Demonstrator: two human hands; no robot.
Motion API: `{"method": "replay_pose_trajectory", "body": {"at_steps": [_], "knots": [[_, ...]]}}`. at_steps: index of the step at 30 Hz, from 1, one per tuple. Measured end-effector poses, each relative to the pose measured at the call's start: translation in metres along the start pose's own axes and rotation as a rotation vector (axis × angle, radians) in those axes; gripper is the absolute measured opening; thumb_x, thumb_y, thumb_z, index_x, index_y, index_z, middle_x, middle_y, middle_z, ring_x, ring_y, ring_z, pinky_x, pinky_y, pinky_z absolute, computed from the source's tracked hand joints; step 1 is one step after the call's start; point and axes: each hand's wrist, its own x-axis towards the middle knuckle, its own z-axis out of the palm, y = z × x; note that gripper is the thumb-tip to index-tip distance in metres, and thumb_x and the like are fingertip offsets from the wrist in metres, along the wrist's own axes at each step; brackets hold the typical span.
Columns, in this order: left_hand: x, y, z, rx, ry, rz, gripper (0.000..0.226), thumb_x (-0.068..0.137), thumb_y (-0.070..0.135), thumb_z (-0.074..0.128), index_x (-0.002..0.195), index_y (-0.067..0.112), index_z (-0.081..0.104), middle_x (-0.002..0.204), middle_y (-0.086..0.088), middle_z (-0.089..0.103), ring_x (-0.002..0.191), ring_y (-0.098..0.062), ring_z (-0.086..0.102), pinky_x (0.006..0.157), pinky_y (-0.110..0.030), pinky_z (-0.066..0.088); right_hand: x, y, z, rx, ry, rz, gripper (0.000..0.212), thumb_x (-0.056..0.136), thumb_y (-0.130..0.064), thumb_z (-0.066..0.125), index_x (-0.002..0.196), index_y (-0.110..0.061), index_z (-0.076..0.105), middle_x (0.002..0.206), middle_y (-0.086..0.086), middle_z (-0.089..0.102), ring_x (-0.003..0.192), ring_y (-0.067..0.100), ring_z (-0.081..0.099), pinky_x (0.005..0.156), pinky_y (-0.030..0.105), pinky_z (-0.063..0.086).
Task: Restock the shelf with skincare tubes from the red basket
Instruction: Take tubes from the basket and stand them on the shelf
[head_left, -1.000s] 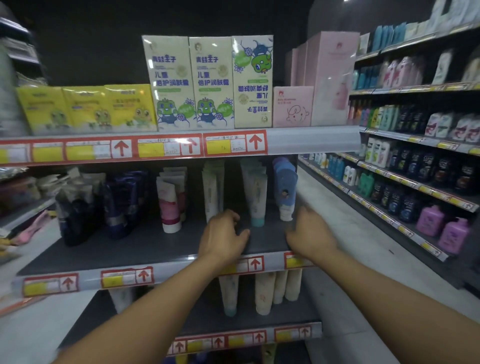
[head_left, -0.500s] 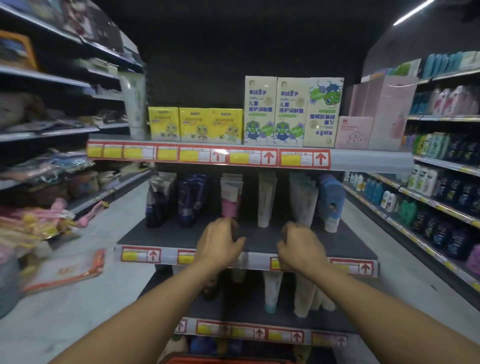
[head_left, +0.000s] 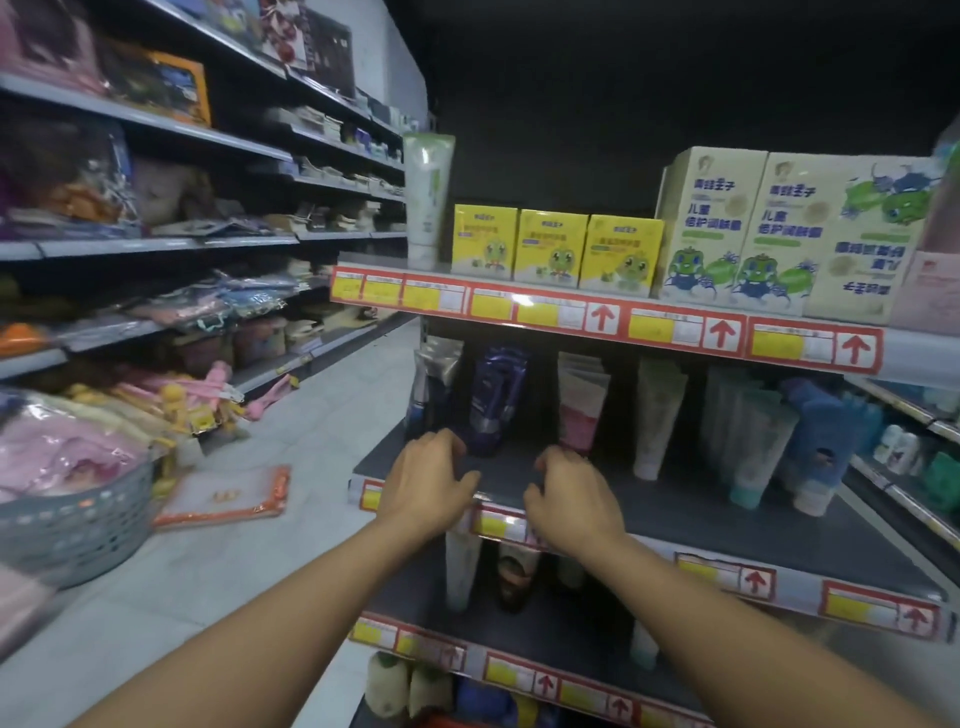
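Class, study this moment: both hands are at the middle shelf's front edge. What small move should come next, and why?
Probably lower a hand toward the basket below. Both the left hand and right hand look empty, and the middle shelf has bare space between the purple tubes and pink tubes.

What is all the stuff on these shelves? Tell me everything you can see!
Yellow boxes: three, yellow with a green cartoon figure, top shelf.
Tall boxes: three, cream and green, top shelf, right of the yellow ones.
Tall tube: one, white and green, top shelf, left end.
Price tags: many, red and yellow with arrows, along the shelf edges.
Skincare tubes: several rows, dark, pink, white, teal and blue, middle shelf.
Grey basket: one, on the floor at left, full of pink packets.
Left hand: empty, at the middle shelf's front edge.
Right hand: empty, beside it.
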Motion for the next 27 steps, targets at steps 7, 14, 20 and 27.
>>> {"method": "replay_pose_trajectory", "body": {"at_steps": [7,14,20,27], "knots": [[0.019,-0.038,-0.005,-0.087,0.082,-0.135,0.04,0.091,0.033,0.075,0.125,0.019,0.059,0.122,-0.001,0.067,0.109,-0.022,0.065,0.085,-0.034,0.054,0.024,-0.031,0.037,0.067,0.001,0.008,0.031,0.093,-0.034,0.065,0.119,-0.018,0.058,0.114,0.004,0.063,0.105,0.025,0.064,0.084,0.041,0.056],[0.048,-0.056,0.001,-0.183,0.148,-0.238,0.069,0.084,0.03,0.085,0.137,0.013,0.045,0.132,-0.009,0.051,0.118,-0.029,0.059,0.09,-0.035,0.054,0.054,-0.046,0.058,0.194,0.048,0.179,0.049,0.09,-0.042,0.073,0.125,-0.017,0.051,0.126,0.008,0.056,0.112,0.03,0.061,0.087,0.04,0.054],[0.086,-0.067,0.003,-0.257,0.059,-0.3,0.092,0.077,0.03,0.091,0.149,0.014,0.037,0.146,-0.012,0.048,0.129,-0.034,0.057,0.099,-0.04,0.055,0.086,-0.047,0.072,0.195,0.049,0.231,0.079,0.074,-0.064,0.081,0.132,-0.02,0.05,0.13,0.007,0.054,0.114,0.031,0.062,0.09,0.042,0.055],[0.092,-0.078,0.014,-0.284,-0.026,-0.257,0.092,0.08,0.034,0.085,0.154,0.018,0.032,0.139,-0.007,0.064,0.121,-0.032,0.065,0.098,-0.038,0.053,0.098,-0.042,0.087,0.206,0.075,0.227,0.089,0.065,-0.085,0.068,0.126,-0.022,0.056,0.123,0.004,0.062,0.107,0.027,0.066,0.085,0.044,0.058]]}}
